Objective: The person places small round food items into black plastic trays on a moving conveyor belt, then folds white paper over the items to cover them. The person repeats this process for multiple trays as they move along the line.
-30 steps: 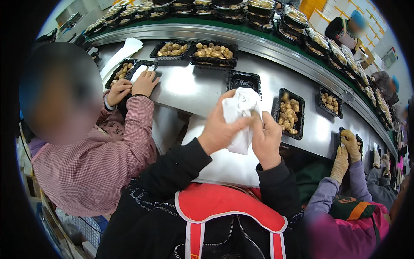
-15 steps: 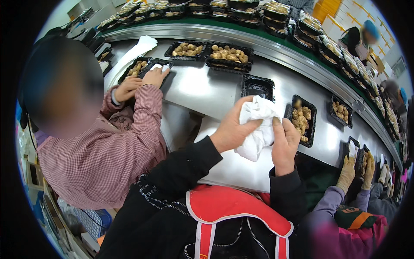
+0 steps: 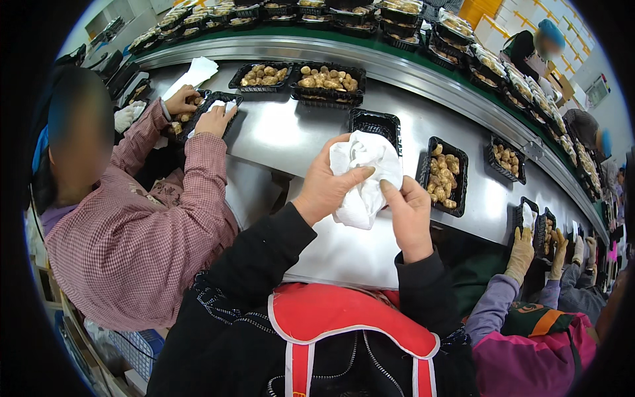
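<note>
A crumpled white sheet (image 3: 366, 151), thin paper or cloth, is held up in front of me between both hands. My left hand (image 3: 329, 185) grips its left side, thumb pressed on the front. My right hand (image 3: 410, 215) pinches its lower right edge between thumb and fingers. Directly behind the sheet sits a black plastic tray (image 3: 391, 124) with a bare inside, its near part hidden. To the right stands a black tray (image 3: 461, 210) filled with knobby tan produce (image 3: 443, 173). A white work surface (image 3: 334, 261) lies below my hands.
More filled trays (image 3: 357, 99) stand on the metal counter (image 3: 264, 132). Folded white sheets (image 3: 198, 71) lie at far left. A co-worker in a checked sleeve (image 3: 205, 165) works at left; another's gloved hands (image 3: 521, 255) at right. Stacked packs (image 3: 456, 26) line the raised conveyor.
My view has shifted slightly right. The white sheet has been turned and bunched between my hands, my right fingers now lower on it. The co-worker at left has separated their hands over two trays.
</note>
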{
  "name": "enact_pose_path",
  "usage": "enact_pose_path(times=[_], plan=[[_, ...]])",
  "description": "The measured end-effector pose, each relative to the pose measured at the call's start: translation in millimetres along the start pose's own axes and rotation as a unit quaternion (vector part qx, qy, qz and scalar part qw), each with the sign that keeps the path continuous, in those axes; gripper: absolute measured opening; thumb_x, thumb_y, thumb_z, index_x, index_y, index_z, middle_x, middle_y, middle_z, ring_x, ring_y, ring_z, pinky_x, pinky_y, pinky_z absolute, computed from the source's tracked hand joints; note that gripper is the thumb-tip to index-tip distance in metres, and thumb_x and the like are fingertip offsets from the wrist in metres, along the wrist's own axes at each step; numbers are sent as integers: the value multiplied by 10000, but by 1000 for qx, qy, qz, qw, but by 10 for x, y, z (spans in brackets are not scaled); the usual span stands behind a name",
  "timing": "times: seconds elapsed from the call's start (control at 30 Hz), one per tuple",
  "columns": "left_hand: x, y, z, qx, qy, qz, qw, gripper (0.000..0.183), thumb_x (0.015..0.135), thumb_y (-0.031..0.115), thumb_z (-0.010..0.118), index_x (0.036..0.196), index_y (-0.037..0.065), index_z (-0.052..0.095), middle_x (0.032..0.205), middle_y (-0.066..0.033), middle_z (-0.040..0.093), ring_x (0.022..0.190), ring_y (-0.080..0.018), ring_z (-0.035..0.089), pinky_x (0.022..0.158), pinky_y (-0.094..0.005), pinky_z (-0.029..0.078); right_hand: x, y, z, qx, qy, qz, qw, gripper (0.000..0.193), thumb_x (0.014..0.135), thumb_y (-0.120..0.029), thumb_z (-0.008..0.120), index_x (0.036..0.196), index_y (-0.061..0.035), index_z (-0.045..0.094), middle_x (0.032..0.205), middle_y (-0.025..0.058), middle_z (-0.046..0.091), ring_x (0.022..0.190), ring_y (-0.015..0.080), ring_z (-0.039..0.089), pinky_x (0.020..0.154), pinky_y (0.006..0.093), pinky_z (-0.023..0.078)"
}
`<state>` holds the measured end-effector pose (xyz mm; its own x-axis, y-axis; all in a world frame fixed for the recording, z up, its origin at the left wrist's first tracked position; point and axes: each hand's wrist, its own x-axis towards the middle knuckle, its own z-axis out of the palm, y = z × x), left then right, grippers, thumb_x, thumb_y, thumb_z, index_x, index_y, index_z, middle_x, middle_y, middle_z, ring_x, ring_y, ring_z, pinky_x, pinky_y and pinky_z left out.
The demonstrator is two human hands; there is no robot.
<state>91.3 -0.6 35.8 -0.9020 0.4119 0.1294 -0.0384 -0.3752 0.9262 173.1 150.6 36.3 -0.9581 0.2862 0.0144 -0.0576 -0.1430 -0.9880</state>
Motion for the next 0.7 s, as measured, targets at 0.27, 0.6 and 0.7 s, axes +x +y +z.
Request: enact_pose_path(times=[0.27,0.6,0.7], plan=[[-4,80,-25,-12,4,-2,1000,558,906,20,715,1404,13,464,1245,-100,625,1129,-157,623,921,-302,547,-20,-110,-50,136,57,-5,989,164,994,-109,631,856,-20,631,800,-22,620,733,37,545,646,220,430],[-81,74,71,60,-80,-26,995,902,779,57,782,1533,18,288,1352,-141,563,1246,-221,570,1029,-345,477,-86,-25,105,-13,3,-69,998,85,907,30,649,905,-24,583,803,-41,554,728,33,484,629,212,398],[-112,117,9,12,-72,-50,996,845,793,-7,718,1531,16,306,1356,-107,552,1253,-192,557,1049,-350,467,-138,-113,112,57,40,-44,997,55,941,12,642,995,8,628,925,29,679,819,71,611,727,230,488]])
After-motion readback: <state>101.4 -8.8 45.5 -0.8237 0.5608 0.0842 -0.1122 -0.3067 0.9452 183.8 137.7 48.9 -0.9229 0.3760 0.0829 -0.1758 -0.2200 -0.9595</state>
